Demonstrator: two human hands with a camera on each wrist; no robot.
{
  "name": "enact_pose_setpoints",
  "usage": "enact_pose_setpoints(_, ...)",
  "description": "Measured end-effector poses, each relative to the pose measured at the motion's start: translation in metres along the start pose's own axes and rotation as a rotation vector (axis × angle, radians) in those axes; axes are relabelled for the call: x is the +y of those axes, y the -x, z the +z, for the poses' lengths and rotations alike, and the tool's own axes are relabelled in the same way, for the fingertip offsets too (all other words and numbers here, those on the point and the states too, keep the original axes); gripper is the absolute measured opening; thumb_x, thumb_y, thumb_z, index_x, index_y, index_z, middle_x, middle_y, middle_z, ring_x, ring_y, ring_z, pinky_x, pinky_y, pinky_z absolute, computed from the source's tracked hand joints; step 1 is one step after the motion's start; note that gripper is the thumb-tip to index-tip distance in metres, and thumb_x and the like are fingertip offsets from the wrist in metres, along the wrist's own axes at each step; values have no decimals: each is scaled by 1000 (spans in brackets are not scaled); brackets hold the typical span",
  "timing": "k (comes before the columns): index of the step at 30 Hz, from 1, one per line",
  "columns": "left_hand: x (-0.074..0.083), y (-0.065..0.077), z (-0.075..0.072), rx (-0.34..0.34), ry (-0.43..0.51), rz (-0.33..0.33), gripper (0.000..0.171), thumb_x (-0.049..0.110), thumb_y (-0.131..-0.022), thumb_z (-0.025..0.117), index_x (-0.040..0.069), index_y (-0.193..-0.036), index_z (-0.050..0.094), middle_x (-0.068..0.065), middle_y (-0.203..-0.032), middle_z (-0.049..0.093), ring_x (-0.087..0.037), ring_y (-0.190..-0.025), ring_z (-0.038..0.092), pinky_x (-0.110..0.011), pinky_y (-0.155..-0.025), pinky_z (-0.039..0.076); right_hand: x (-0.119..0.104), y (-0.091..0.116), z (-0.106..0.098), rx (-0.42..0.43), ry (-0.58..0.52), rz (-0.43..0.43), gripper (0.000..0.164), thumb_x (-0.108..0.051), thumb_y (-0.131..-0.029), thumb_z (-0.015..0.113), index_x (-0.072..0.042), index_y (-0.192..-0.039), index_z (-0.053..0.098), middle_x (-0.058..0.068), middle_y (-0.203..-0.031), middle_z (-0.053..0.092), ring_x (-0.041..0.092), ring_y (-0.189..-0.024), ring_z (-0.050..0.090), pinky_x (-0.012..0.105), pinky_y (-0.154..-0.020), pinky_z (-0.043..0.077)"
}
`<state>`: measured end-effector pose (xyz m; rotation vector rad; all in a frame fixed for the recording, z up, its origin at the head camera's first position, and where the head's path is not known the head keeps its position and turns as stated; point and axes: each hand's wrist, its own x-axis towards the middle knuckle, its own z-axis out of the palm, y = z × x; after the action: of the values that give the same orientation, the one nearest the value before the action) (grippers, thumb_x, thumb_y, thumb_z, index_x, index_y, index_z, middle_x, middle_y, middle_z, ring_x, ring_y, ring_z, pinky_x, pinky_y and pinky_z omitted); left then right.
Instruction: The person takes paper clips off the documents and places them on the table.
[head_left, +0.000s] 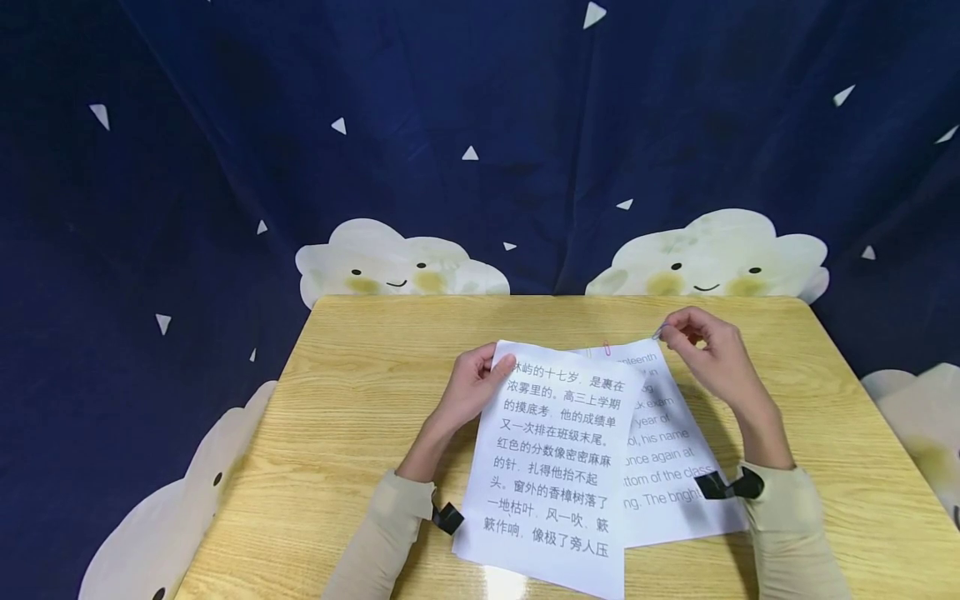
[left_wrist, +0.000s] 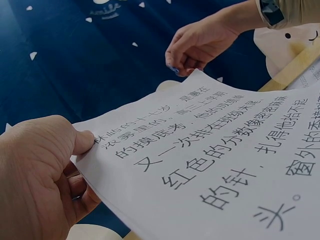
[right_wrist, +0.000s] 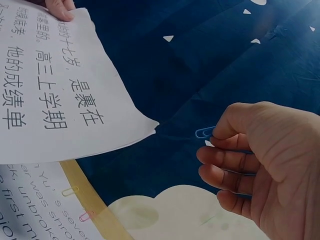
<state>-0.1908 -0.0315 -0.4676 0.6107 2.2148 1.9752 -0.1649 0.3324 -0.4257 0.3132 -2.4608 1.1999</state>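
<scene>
My left hand (head_left: pixel 474 385) grips the upper left corner of the sheets printed with Chinese text (head_left: pixel 551 467), thumb on top and fingers beneath. The sheets are raised and tilted; the right wrist view shows two layers at their far corner. My right hand (head_left: pixel 712 354) pinches a blue paper clip (right_wrist: pixel 204 133) between thumb and forefinger, its other fingers loosely curled. In the right wrist view a gap separates the clip from the sheets' corner. Under the raised sheets, partly hidden, lies paper printed with English text (head_left: pixel 675 467).
A pink paper clip (right_wrist: pixel 86 216) and a yellow paper clip (right_wrist: pixel 70 191) sit at the top edge of the English paper. The wooden table (head_left: pixel 300 467) ends at a dark blue curtain (head_left: pixel 405 100) with white triangles and clouds. Black straps circle both wrists.
</scene>
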Motion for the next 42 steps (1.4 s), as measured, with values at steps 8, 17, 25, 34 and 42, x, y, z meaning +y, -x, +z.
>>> enact_pose_setpoints(8,-2,0,-1,-4,-1,29,24,17,-107,62,-3,-115,73,-21,-79,74,-23,-57,70,-27,-48,55,3,0,-1,-1,-10,18,6,-7,-103,64,-3,-102,69,13,-92,72,8,-75,61,17,-68,44)
enact_pose_setpoints(17,-2,0,-1,-7,-2,28,24,18,-107,62,-2,-116,73,-20,-79,74,-21,-57,69,-27,-48,55,13,0,-5,18,-16,7,4,-3,-101,65,-3,-101,69,13,-89,72,8,-72,60,17,-65,45)
enact_pose_setpoints(25,-1,0,0,-5,9,23,23,15,-107,62,-4,-116,72,-24,-80,73,-23,-56,69,-26,-47,53,23,0,-10,35,-8,25,5,-1,-101,65,0,-104,69,17,-92,71,12,-69,60,17,-61,44)
enact_pose_setpoints(34,-2,0,0,-5,10,18,23,15,-107,62,-4,-116,72,-23,-80,74,-22,-57,69,-26,-47,53,25,0,-10,31,-1,50,7,-7,-103,65,-2,-104,69,15,-94,73,9,-71,60,17,-60,43)
enact_pose_setpoints(42,-2,1,-1,-7,3,27,24,18,-107,62,-2,-116,72,-20,-79,74,-22,-57,69,-27,-48,55,33,0,-10,53,-6,59,8,-4,-102,64,2,-105,68,20,-94,73,2,-70,60,16,-58,42)
